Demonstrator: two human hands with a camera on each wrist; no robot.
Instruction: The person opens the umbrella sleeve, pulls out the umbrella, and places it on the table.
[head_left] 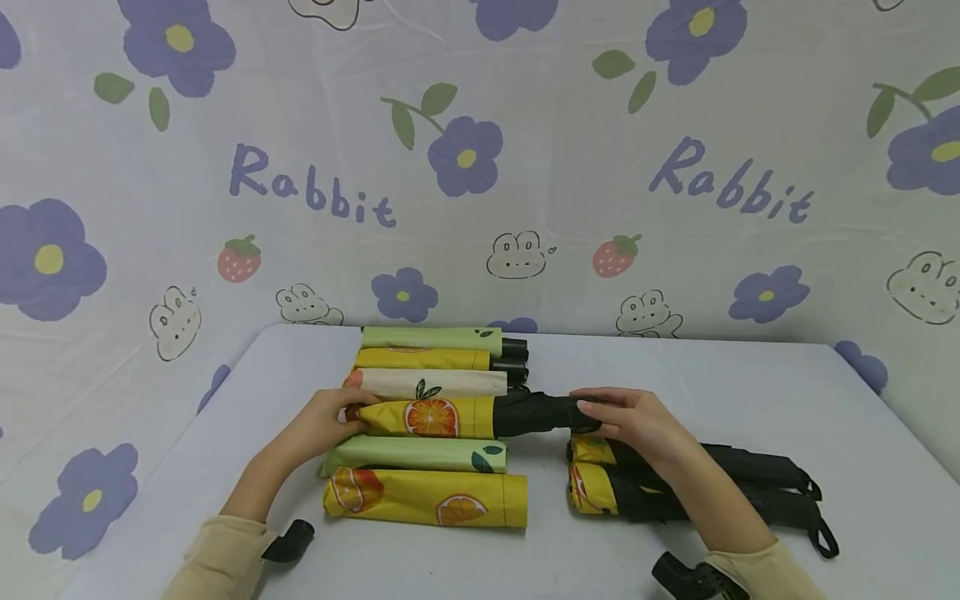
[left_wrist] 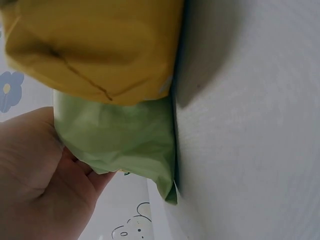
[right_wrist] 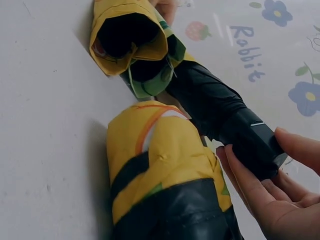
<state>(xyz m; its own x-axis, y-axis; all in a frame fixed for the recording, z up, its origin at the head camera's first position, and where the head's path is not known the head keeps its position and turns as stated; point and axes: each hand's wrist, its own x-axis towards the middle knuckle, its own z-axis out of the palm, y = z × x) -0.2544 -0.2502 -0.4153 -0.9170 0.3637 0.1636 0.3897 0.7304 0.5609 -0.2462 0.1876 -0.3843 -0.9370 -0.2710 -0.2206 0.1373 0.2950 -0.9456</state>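
A folding umbrella [head_left: 532, 414] lies crosswise between my hands, its black canopy and handle sticking out of a yellow, orange-print sleeve [head_left: 472, 417]. My left hand [head_left: 326, 423] holds the sleeve's closed end at the left. At the right, my right hand [head_left: 637, 421] grips the black handle [right_wrist: 252, 142] between thumb and fingers. Nearer me lie a light green sleeve [head_left: 420, 454] and a yellow sleeve [head_left: 420, 498]; their right ends gape dark in the right wrist view. In the left wrist view these two sleeves hide my left fingertips.
Behind the held umbrella, green [head_left: 427, 337], yellow [head_left: 420, 358] and cream [head_left: 450, 382] sleeved umbrellas lie in a row, black handles to the right. Two black-and-yellow folded umbrellas [head_left: 720, 496] with wrist loops lie under my right forearm. A printed cloth [head_left: 555, 192] hangs behind the white table [head_left: 787, 383].
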